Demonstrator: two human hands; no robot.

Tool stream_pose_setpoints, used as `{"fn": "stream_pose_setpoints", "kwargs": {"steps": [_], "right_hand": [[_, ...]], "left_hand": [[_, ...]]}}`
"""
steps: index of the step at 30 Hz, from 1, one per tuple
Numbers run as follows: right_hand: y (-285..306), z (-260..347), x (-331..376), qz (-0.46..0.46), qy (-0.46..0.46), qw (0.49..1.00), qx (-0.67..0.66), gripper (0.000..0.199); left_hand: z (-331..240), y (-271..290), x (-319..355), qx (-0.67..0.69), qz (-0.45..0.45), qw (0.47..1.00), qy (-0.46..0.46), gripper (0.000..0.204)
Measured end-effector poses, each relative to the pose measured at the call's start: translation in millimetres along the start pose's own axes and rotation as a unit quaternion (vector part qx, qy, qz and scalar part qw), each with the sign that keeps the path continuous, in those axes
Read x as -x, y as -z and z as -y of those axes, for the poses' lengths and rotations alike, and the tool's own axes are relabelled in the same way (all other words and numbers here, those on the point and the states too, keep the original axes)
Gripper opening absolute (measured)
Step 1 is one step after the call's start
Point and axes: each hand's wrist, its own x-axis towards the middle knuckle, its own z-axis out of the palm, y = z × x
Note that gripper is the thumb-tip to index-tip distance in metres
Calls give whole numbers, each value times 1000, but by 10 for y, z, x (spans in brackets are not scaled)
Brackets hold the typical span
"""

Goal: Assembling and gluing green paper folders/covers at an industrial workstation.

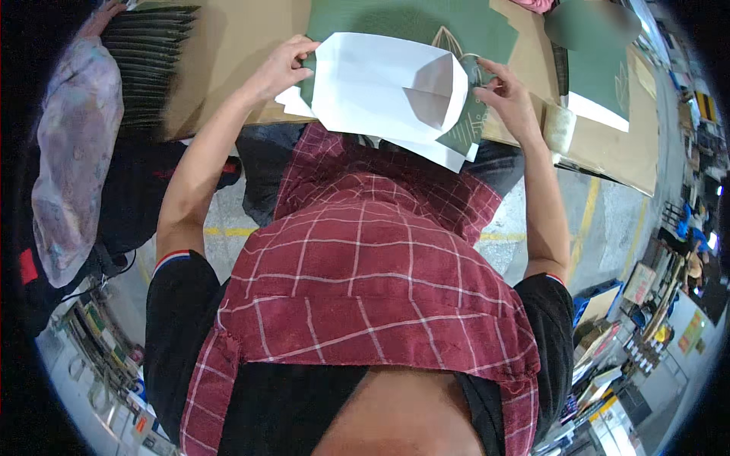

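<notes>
A white folded paper piece [380, 83], shaped like an unfolded bag or box with creased flaps, lies on the cardboard-covered table [228, 45] over a dark green printed sheet [411, 23]. My left hand [283, 67] pinches its left edge. My right hand [508, 95] touches its right side, where the green sheet shows underneath, fingers curled. More white sheets stick out beneath the paper at the table's near edge.
A stack of dark flat sheets [148, 45] stands at the table's far left, with another person's patterned sleeve [76, 144] beside it. A roll of tape [560, 128] and more green sheets [601, 76] lie at the right. Shelves with goods line the lower right.
</notes>
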Motion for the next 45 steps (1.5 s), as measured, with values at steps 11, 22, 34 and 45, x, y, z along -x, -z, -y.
{"fn": "stream_pose_setpoints", "kwargs": {"steps": [11, 22, 34, 45], "right_hand": [[-256, -165, -112, 6, -45, 997, 68, 29], [-268, 2, 172, 109, 216, 865, 439, 55], [-263, 184, 581, 188, 109, 927, 306, 68], [-504, 78, 816, 103, 113, 944, 292, 71]], "left_hand": [[23, -83, -39, 30, -3, 1000, -9, 46], [109, 10, 116, -339, 90, 896, -274, 53], [-51, -251, 628, -318, 45, 930, -177, 87], [72, -337, 706, -267, -5, 945, -190, 67]]}}
